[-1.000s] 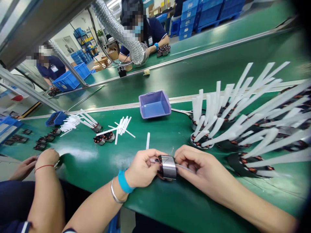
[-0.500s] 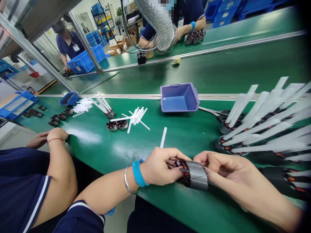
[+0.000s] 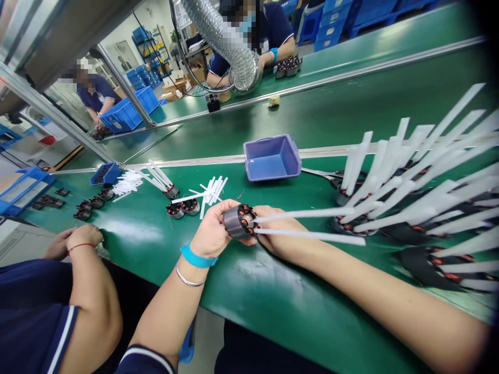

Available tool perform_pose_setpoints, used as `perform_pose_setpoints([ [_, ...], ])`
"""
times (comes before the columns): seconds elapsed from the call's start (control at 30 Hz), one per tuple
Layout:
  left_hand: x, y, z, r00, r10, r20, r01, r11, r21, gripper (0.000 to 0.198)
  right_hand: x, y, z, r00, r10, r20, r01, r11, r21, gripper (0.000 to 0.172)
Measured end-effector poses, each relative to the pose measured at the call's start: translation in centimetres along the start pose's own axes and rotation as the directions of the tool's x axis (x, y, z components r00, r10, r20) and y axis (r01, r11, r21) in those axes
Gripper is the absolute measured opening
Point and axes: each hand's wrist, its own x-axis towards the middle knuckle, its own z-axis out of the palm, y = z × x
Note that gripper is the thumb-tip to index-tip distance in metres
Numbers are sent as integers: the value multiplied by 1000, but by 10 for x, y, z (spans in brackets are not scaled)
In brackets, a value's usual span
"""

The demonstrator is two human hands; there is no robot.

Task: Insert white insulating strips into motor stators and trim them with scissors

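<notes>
My left hand [image 3: 212, 228] is closed around a grey motor stator [image 3: 233, 222], a short ring with copper windings, held above the green bench. Its open end faces right, and two long white strips [image 3: 307, 213] stick out of it toward the right. My right hand [image 3: 278, 228] is at the stator's right side, closed against it; the strips pass in front and its fingertips are partly hidden. Just beyond my left hand lie loose white strips [image 3: 213, 191] and two stators [image 3: 183, 209] without upright strips. Behind these stands another stator [image 3: 170, 191] with strips in it.
Many stators bristling with white strips [image 3: 421, 192] crowd the right side. A purple bin [image 3: 273, 161] stands at the back, with scissors [image 3: 319, 173] beside it. A co-worker's arm [image 3: 93, 280] rests at left. An air duct [image 3: 234, 47] hangs ahead.
Both hands have moved left and up with the stator, which has turned so its open end faces right. Two strips now show sticking out of it. The camera view has shifted slightly.
</notes>
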Motion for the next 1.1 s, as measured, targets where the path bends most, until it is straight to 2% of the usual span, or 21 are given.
perform_pose_setpoints([
  [0.1, 1, -6, 5, 994, -106, 33, 104, 994, 41, 40, -12, -1, -5, 996, 82, -31, -79, 995, 66, 14],
  [0.2, 0, -9, 10, 975, -196, 106, 189, 979, 73, 44, -31, -2, -29, 966, 234, -107, -214, 963, 166, 22],
  [0.27, -2, -11, 13, 959, -231, 164, 218, 972, 92, 56, -42, -6, -50, 936, 338, -104, -282, 891, 355, 29],
  [0.33, -3, -13, 15, 946, -251, 207, 232, 966, 112, 63, -51, -11, -68, 913, 408, 8, -337, 742, 579, 36],
  [0.37, -3, -14, 16, 941, -257, 220, 235, 965, 119, 60, -54, -14, -75, 901, 424, 88, -372, 654, 659, 39],
  [0.43, -3, -19, 18, 941, -255, 221, 230, 964, 130, 48, -59, -18, -81, 868, 447, 215, -453, 537, 712, 39],
  [0.5, -1, -24, 18, 943, -251, 217, 224, 964, 142, 36, -60, -21, -81, 841, 477, 255, -498, 496, 711, 38],
  [0.57, 0, -29, 16, 935, -266, 236, 233, 959, 158, 33, -60, -23, -76, 845, 490, 214, -476, 507, 718, 36],
  [0.67, 0, -33, 12, 915, -277, 294, 241, 958, 155, 38, -60, -25, -68, 865, 479, 148, -412, 511, 755, 33],
  [0.8, -3, -32, 13, 908, -248, 338, 211, 967, 142, 51, -61, -25, -61, 808, 566, 161, -456, 430, 779, 32],
  [0.97, -7, -36, 22, 960, -210, 183, 162, 955, 249, 52, -59, -25, -54, 746, 642, 177, -499, 363, 787, 30],
  [1.03, -7, -39, 23, 977, -161, 140, 112, 945, 308, 45, -58, -24, -51, 740, 643, 198, -506, 338, 794, 27],
  [1.1, -9, -40, 23, 987, -107, 123, 53, 925, 375, 35, -57, -25, -46, 755, 625, 195, -486, 336, 807, 21],
])
